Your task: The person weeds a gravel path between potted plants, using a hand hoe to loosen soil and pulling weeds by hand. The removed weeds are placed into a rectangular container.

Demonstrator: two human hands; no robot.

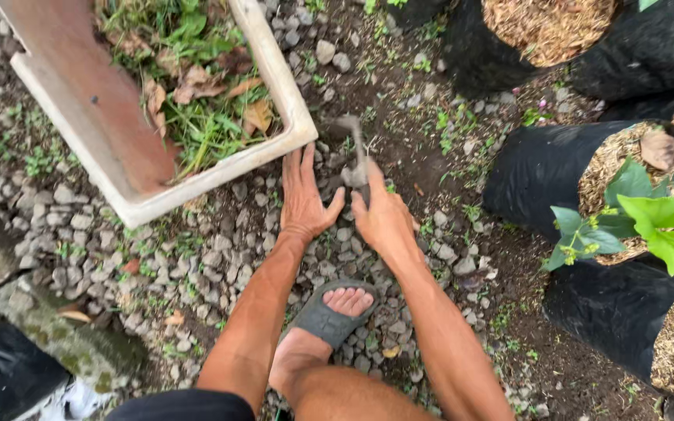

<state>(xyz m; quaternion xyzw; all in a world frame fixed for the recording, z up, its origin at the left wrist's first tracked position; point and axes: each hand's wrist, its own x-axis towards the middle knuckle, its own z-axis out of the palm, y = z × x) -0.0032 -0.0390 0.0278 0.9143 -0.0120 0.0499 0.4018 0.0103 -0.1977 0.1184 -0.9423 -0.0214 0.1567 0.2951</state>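
Nearest to me I see a bare foot in a grey slide sandal (335, 313) planted on the gravel (118, 242), toes pointing away. To the near left lie a mossy concrete block (56, 327) and a piece of black sheeting (1, 374).

Just beyond the foot, my two forearms reach out to the ground. My left hand (303, 199) lies flat on the stones, fingers spread and pointing toward the far side, holding nothing. My right hand (380, 214) sits just beside it, closed around the handle of a small hand tool (356, 152); the tool's metal head stands just past the fingers, blurred, so I cannot tell its exact shape. It is over dark soil between scattered stones and small weeds.

To the right stand black grow bags (540, 168) filled with dry husk mulch, one bearing a plant with broad green leaves (657, 226).

Farther off on the left rests a white rectangular tub (274, 78), tilted, its inside stained reddish-brown, holding pulled weeds and dry brown leaves (204, 93). The left fingertips lie near its closest corner.
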